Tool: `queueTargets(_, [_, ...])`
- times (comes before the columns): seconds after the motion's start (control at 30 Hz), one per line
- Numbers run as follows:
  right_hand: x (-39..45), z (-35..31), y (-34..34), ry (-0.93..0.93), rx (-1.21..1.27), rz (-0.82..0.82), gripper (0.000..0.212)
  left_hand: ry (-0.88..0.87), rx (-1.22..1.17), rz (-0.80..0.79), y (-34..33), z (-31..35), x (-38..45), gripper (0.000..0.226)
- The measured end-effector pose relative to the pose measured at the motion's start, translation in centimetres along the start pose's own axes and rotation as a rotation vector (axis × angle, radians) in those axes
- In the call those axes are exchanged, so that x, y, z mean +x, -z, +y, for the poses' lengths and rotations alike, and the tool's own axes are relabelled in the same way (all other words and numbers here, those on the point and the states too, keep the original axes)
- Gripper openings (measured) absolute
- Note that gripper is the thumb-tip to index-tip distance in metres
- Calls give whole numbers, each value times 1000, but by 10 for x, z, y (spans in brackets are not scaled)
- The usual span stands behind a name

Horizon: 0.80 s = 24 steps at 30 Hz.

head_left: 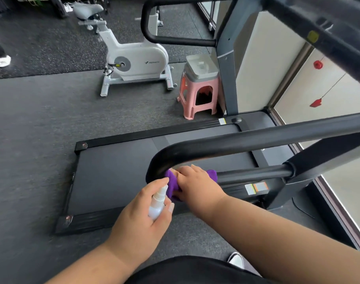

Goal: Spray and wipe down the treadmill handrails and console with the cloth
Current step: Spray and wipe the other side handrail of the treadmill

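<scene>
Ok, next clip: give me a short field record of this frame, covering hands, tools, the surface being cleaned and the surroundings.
left hand: holds white spray bottle, nozzle toward the cloth
right hand: presses purple cloth against the near handrail
surface: black near handrail, at its curved end
treadmill belt: below the hands
far handrail: untouched
surroundings: white exercise bike; pink stool bearing a grey container

open: treadmill belt | blocked: handrail, pink stool beyond
</scene>
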State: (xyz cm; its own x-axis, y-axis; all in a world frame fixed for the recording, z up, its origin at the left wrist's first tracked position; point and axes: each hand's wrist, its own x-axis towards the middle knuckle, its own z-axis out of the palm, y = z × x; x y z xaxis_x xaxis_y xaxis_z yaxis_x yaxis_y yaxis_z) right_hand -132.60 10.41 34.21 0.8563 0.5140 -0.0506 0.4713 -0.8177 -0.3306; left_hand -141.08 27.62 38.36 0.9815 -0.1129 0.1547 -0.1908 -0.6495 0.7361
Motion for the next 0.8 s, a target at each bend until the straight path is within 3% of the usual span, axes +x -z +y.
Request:
queueTargets(0.1, [-17,21,-5,13,-146,-3,64,-26,-24,-58,-8,3,4,55])
queueTargets(0.37, [-69,97,14,-257,-161,40,71,-44,-14,-128,-5,-4,4,54])
queueTargets(0.5, [-58,83,8,-318,63,193,51,-21,-8,-144,5,-11,0,53])
queueTargets(0.63, [-47,29,6,-142,623,381,31,-25,2,-172,15,-16,-4,56])
queueTargets(0.7, [-35,-6,3,-40,814,342,29,-36,3,-188,19,-19,-7,61])
queueTargets(0.8, [-14,-38,-5,26,804,275,34,-53,9,-191,26,-24,-11,69])
